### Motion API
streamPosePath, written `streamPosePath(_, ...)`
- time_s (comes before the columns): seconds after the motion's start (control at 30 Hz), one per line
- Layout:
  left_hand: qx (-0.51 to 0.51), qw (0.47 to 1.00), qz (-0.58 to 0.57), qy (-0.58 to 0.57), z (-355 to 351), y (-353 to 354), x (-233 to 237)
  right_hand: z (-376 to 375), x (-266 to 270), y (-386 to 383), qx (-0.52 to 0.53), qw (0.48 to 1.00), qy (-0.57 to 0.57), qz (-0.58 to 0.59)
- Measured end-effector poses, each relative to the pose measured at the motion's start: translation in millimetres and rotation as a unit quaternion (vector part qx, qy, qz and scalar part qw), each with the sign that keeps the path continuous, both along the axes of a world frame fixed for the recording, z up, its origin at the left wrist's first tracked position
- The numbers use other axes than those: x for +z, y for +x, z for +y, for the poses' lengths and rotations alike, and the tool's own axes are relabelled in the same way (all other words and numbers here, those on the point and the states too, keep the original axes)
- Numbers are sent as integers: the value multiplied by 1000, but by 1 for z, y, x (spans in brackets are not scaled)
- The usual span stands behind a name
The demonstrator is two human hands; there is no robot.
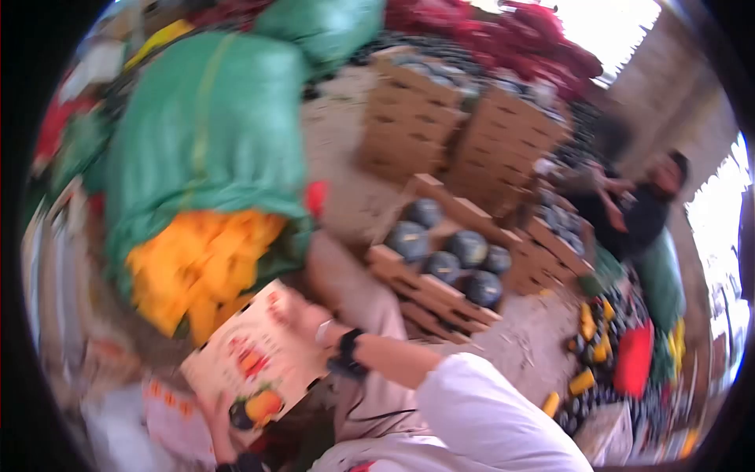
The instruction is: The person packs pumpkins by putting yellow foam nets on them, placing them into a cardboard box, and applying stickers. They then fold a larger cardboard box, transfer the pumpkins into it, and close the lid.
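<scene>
Closest in, both hands are on a printed carton [252,362] with fruit pictures on its face, held up off the ground at a tilt in front of the body. The left hand [214,425] clasps its lower edge, fingers closed around the cardboard. The right hand [308,316], on a white-sleeved arm with a dark wristband, lies at the upper edge, and the blur hides whether it pinches the edge or only rests there. Judging from this, the carton is being carried or turned and is not yet set down anywhere; whether it holds anything cannot be told. Just beyond stands an open wooden crate [409,279] holding several dark green round fruits [468,248] that look settled in place. To the left a green mesh sack [204,134] bulges, its lower end showing yellow-orange produce [197,267]. Farther off, closed brown cardboard boxes [409,118] are stacked side by side. Red sacks [511,35] are heaped behind them, and another person [641,208] in dark clothes bends at the right.
</scene>
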State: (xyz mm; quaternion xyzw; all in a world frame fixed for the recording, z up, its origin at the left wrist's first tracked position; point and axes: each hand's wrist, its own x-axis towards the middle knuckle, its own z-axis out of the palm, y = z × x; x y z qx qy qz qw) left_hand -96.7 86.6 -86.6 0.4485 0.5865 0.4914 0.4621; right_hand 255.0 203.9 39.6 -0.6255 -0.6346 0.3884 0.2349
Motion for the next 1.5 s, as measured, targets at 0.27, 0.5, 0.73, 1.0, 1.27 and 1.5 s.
streamPosePath(0.27, 15, 917, 344, -201, 33, -68, 153, -8, -29, 32, 13, 999, 39, 35)
streamPosePath(0.5, 31, 976, 202, -75, 45, -12, 32, -41, 94, 119, -162, 853, 374, -325)
streamPosePath(0.73, 92, 943, 320, 27, 48, 21, 63, -42, 80, 170, -162, 864, 173, -443)
streamPosePath(1.0, -198, 979, -5, 43, 29, 181, 151, -92, 113, 139, -12, 894, 338, -294)
streamPosePath(1.27, -175, 890, -374, -195, 25, 285, 159, -122, 137, 135, 59, 958, 245, -139)
streamPosePath(1.5, -94, 887, -409, -195, -3, 273, 152, -117, 127, 267, -109, 959, -189, -179)
